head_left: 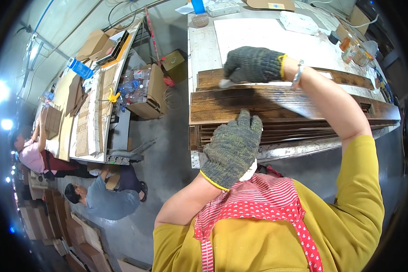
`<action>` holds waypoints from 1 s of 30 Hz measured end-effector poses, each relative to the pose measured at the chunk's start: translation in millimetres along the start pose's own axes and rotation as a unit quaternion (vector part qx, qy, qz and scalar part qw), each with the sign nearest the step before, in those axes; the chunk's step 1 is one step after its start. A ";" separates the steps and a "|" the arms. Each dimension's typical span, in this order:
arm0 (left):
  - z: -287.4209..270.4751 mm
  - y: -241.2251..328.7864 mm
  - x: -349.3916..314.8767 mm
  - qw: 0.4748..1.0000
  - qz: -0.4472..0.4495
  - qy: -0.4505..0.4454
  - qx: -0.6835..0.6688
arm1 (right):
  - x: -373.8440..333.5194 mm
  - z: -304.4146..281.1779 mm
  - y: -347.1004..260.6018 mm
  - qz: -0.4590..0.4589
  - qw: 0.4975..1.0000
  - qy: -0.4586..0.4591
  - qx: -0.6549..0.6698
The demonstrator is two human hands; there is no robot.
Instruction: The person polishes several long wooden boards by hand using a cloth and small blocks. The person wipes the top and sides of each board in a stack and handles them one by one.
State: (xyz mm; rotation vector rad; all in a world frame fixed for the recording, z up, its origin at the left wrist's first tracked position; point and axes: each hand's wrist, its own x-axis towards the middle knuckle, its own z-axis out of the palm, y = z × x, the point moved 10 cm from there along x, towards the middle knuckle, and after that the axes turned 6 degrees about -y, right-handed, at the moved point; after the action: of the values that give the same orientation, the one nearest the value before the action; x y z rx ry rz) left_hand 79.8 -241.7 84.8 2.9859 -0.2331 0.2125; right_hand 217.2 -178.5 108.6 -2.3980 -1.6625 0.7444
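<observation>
Yellow cloth covers the wearer's shoulders at the bottom of the frame, with a red-and-white apron (254, 208) over it. Just above, near the centre, the left hand (233, 147) wears a dark knitted glove; its fingers are stretched out and laid on the front edge of the top board, grasping nothing visible. Something white shows beside its wrist, too unclear to name.

Brown wooden boards (215, 106) lie stacked across the centre and right of the frame, the topmost streaked with dark grain and shiny toward the right. Over their back edge, the right hand (254, 65), also gloved, has its fingers curled downward; a small white tip (224, 83) shows below them, and I cannot tell whether they grip it. Another narrow board (349, 78) lies behind the stack.

Farther up, a white sheet (254, 34) spreads over the table, with glass jars (349, 52) at the upper right. Left of the centre, a person in a grey-blue shirt (113, 197) bends low. Beyond, in the upper left, a cardboard box (152, 100) holds plastic bottles beside a second table, where a person in pink (31, 154) reaches up to cardboard (54, 120).
</observation>
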 end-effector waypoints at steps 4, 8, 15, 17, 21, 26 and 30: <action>-1.4 6.3 3.5 1.000 0.011 0.008 0.015 | 9.5 2.6 -3.9 -0.078 0.992 0.092 0.032; 0.1 4.1 -1.7 0.999 0.021 0.032 0.030 | -17.1 8.9 21.2 -0.064 0.996 0.054 0.020; -9.1 -0.6 6.2 0.995 -0.095 0.022 -0.011 | -93.7 -4.1 93.7 -0.084 0.995 0.059 -0.018; -13.2 0.6 4.6 0.993 -0.116 0.037 0.005 | -104.8 1.9 114.5 -0.036 0.998 -0.016 -0.041; -13.4 2.0 11.1 0.980 -0.197 0.000 -0.016 | -93.8 -6.2 97.6 -0.146 0.986 0.083 -0.005; -12.3 2.6 19.1 0.971 -0.238 -0.020 -0.007 | -92.8 3.5 92.4 -0.185 0.980 0.073 -0.020; -6.4 0.3 15.3 0.961 -0.272 -0.056 -0.005 | -140.5 2.0 122.8 -0.145 0.985 0.075 -0.054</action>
State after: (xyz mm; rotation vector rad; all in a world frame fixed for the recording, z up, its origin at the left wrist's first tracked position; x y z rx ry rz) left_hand 93.9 -243.2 93.5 2.9119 0.5702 -0.0198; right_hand 281.7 -353.6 105.8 -2.1448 -1.9712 0.4269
